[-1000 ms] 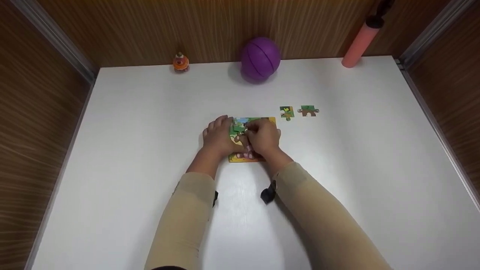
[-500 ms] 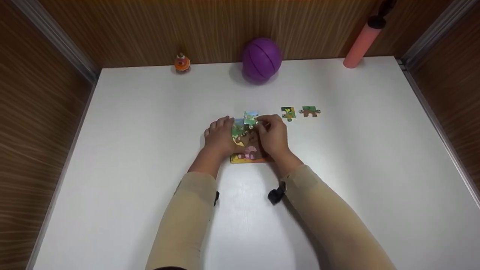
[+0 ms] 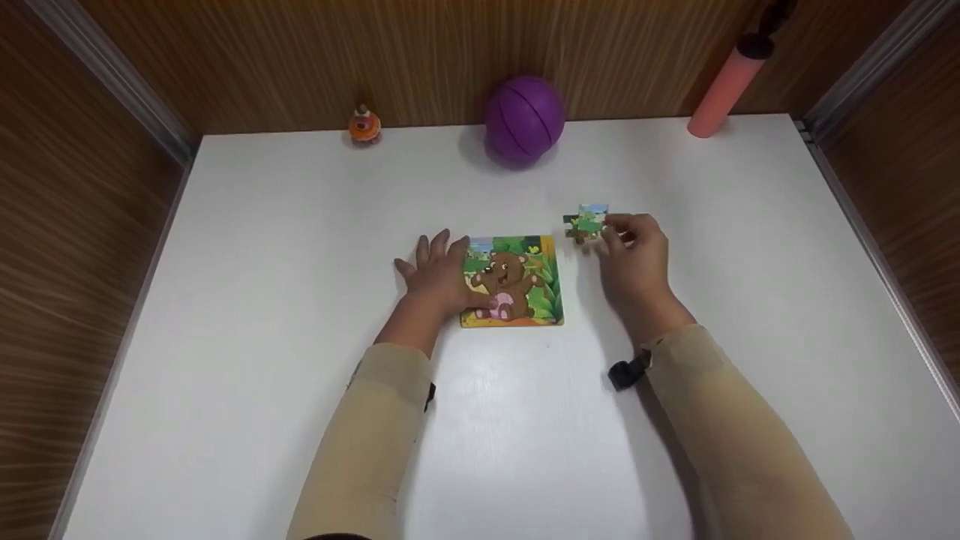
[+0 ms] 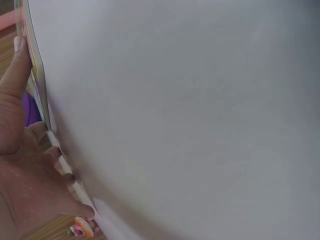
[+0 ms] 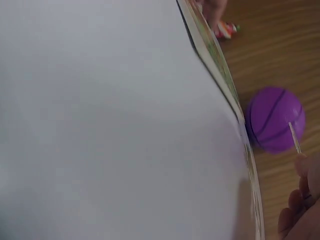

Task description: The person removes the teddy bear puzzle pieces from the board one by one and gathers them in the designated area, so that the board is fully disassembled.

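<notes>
My two sleeved forearms enter from the bottom of the head view, over the white table (image 3: 262, 337). My hands are well apart. My left hand (image 3: 437, 276), at centre frame, lies flat with the fingers spread and straight, pressing on the left edge of the bear puzzle board (image 3: 517, 281). The left wrist view confirms the thumb laid along the board's edge and the fingertips against the table.

The board lies flat at centre frame, its picture of a brown bear on green foliage facing up. I cannot tell whether any slot in it is open.

My right hand (image 3: 636, 259), right of centre, pinches a puzzle piece (image 3: 591, 219) between thumb and fingertips. The piece shows blue sky and green, and is held just above and to the right of the board's upper right corner. It overlaps another loose piece (image 3: 574, 231) lying on the table directly under it; I cannot tell whether the two touch.

At the far edge, against the wooden wall: a small orange toy figure (image 3: 364, 124) at upper left, a purple ball (image 3: 523, 120) at upper centre, and a pink pump (image 3: 724, 84) leaning at upper right.
</notes>
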`<state>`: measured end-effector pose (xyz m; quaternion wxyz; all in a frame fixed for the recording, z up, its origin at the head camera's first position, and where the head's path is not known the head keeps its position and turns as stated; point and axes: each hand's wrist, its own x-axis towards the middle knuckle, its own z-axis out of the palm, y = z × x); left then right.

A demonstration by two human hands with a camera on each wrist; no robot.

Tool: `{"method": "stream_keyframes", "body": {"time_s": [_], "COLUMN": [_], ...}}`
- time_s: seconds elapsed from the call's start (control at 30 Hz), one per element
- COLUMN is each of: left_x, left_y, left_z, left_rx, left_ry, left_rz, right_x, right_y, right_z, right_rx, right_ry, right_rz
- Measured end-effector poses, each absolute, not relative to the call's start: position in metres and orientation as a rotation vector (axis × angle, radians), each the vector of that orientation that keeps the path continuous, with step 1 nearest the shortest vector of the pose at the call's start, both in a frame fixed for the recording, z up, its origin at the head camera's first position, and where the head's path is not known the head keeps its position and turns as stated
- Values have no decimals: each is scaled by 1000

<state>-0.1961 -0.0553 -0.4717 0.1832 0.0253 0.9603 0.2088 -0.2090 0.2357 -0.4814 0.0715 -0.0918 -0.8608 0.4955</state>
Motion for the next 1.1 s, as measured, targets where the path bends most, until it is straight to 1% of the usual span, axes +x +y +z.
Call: {"method": "stream_keyframes", "body": {"time_s": [0.17,0.4,0.9,1.1], "left_x": [-195,-193,-193,-193], "left_y": [-58,-57,-58,-58], "left_z": [-474,-476,-475,-473], "left_rx": [51,54,51,56], "left_ry": [2688,2677,2679,2673], "left_rz": [608,663,651,651], "right_x": [-211,-214,-231,-236], "right_y": [268,298,343,350], "right_z": [-482,-484,-492,-494], "right_rx": [-289,-329,-440,-445], "right_ry": [-2578,-2604,-2756,-2815], "right_rz": [1444,1356,1201,1169]}}
